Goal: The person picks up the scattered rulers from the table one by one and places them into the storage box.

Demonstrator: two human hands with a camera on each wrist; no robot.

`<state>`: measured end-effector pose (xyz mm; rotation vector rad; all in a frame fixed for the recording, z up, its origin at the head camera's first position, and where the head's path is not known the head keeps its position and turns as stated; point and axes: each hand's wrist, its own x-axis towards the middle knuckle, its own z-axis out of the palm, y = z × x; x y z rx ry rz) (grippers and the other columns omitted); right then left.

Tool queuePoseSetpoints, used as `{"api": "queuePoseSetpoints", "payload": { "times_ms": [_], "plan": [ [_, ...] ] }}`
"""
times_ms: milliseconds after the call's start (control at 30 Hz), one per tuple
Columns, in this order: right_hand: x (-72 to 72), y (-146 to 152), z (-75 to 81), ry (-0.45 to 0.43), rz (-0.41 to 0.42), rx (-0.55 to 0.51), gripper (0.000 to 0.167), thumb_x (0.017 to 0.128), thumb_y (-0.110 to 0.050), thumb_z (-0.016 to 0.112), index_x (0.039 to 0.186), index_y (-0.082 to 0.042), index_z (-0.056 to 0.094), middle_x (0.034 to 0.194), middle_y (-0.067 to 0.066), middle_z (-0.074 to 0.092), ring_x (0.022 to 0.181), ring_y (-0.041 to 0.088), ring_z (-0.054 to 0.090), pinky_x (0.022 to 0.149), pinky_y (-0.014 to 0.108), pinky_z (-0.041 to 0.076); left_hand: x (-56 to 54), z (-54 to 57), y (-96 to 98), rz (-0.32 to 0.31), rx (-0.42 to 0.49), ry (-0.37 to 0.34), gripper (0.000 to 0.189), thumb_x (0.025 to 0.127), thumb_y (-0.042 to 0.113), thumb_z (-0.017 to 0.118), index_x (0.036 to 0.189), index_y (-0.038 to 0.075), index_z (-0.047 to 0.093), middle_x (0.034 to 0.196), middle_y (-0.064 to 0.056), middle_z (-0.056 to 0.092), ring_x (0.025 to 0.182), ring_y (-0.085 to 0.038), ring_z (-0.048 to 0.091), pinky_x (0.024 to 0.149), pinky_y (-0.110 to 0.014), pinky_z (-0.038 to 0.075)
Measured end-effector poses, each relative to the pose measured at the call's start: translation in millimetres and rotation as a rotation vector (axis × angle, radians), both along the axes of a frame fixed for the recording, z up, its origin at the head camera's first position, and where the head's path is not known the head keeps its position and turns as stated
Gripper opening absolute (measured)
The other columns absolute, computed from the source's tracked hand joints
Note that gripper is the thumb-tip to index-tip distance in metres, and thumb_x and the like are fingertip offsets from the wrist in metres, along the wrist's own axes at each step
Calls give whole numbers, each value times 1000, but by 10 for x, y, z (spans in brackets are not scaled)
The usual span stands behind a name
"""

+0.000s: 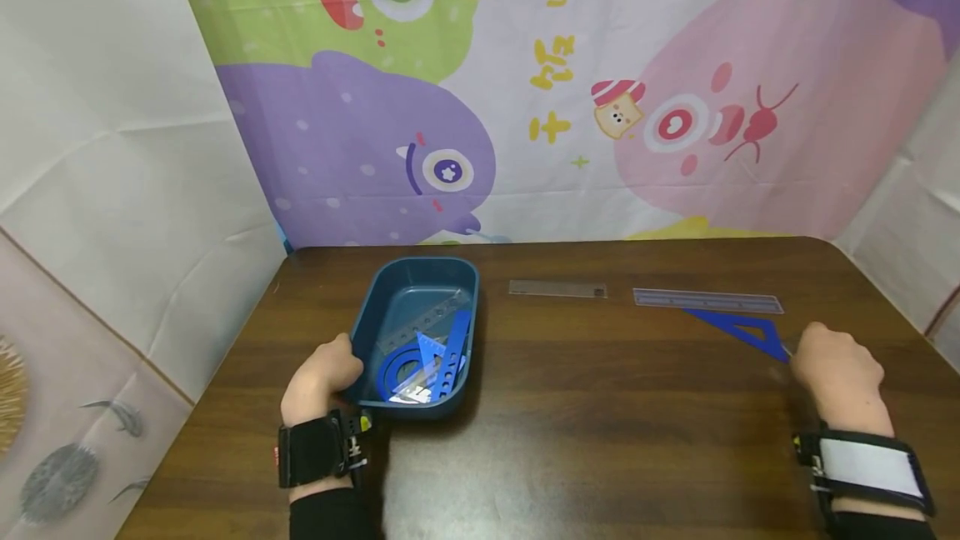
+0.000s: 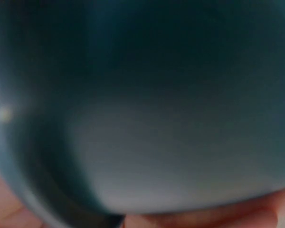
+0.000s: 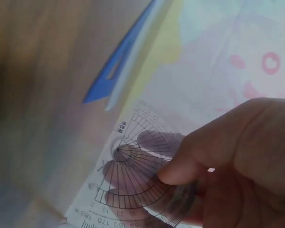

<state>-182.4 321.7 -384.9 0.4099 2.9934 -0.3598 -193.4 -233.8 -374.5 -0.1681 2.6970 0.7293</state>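
My left hand (image 1: 322, 375) grips the left side of a dark teal tray (image 1: 367, 402), which fills the left wrist view, its fingers showing along the lower edge there. Inside the tray lie a blue ring-shaped piece (image 1: 384, 377), a blue ruler (image 1: 452, 352), a blue-marked set square (image 1: 429, 348) and a clear ruler (image 1: 423, 325). At the table's right, my right hand (image 1: 838, 375) pinches a clear protractor (image 3: 133, 197) with black degree marks, its fingers visible through the plastic. In the head view that hand mostly hides the protractor. Just left of it is a blue set square (image 1: 768, 343).
A clear ruler (image 1: 708, 301) lies behind the blue set square, and a shorter clear ruler (image 1: 557, 289) lies farther left, near the back edge of the brown table (image 1: 585, 440). A cartoon-printed cloth (image 1: 555, 182) hangs behind the table.
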Motion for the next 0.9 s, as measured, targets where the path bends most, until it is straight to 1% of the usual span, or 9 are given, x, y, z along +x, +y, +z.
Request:
{"api": "queuePoseSetpoints", "payload": {
  "times_ms": [133, 200, 300, 400, 467, 600, 700, 800, 900],
  "plan": [
    [9, -178, 62, 118, 8, 14, 23, 79, -2, 50, 92, 16, 43, 80, 38, 51, 68, 54, 51, 48, 54, 40, 6, -5, 4, 23, 38, -15, 48, 83, -1, 39, 126, -18, 29, 115, -37, 46, 87, -35, 54, 73, -47, 50],
    [11, -283, 89, 194, 29, 29, 26, 76, -1, 53, 94, 16, 43, 81, 37, 50, 67, 53, 51, 47, 55, 40, 7, -10, 3, 33, 53, -24, 48, 83, -1, 39, 127, -17, 27, 116, -37, 45, 86, -35, 54, 70, -46, 51],
    [12, -450, 130, 286, 60, 52, 33, 74, -2, 58, 100, 14, 44, 86, 36, 50, 67, 53, 51, 47, 57, 40, 1, -12, 1, 20, 27, -15, 49, 83, -1, 39, 127, -18, 28, 116, -37, 45, 88, -35, 53, 74, -47, 50],
    [12, -611, 164, 334, 92, 68, 36, 72, -1, 61, 103, 12, 48, 90, 35, 52, 67, 51, 53, 47, 58, 41, -2, -10, 1, 8, 5, -10, 50, 82, 0, 39, 127, -18, 28, 117, -37, 45, 91, -35, 53, 78, -48, 48],
    [7, -714, 179, 364, 113, 73, 33, 72, 0, 60, 102, 10, 51, 90, 33, 55, 67, 49, 54, 45, 56, 41, -2, -7, 2, 3, -6, -6, 50, 82, 0, 39, 127, -18, 28, 117, -37, 46, 92, -35, 53, 79, -48, 48],
    [-7, -893, 195, 417, 167, 91, 28, 74, 2, 54, 102, 5, 57, 86, 28, 59, 59, 43, 55, 38, 47, 37, 2, -6, 2, 14, 12, -10, 50, 82, 0, 39, 127, -18, 28, 117, -37, 46, 90, -35, 53, 71, -44, 51],
    [-30, -1043, 185, 515, 210, 110, 26, 75, 2, 52, 100, 2, 62, 83, 23, 63, 56, 39, 56, 36, 42, 36, 2, -7, 3, 30, 36, -15, 50, 82, 0, 38, 128, -18, 27, 117, -37, 45, 89, -35, 54, 65, -41, 52],
    [-66, -1224, 147, 676, 269, 129, 23, 74, 1, 55, 95, -2, 66, 81, 18, 65, 57, 36, 58, 39, 42, 39, 3, -10, 2, 41, 46, -20, 50, 83, 0, 38, 128, -17, 27, 117, -37, 45, 89, -35, 54, 63, -41, 52],
    [-98, -1423, 92, 835, 363, 147, 24, 72, 2, 59, 94, -4, 68, 82, 13, 67, 62, 32, 60, 44, 39, 44, 10, -10, 5, 44, 51, -26, 50, 83, 0, 38, 129, -17, 26, 118, -37, 44, 90, -35, 53, 64, -40, 52]
  ]
}}
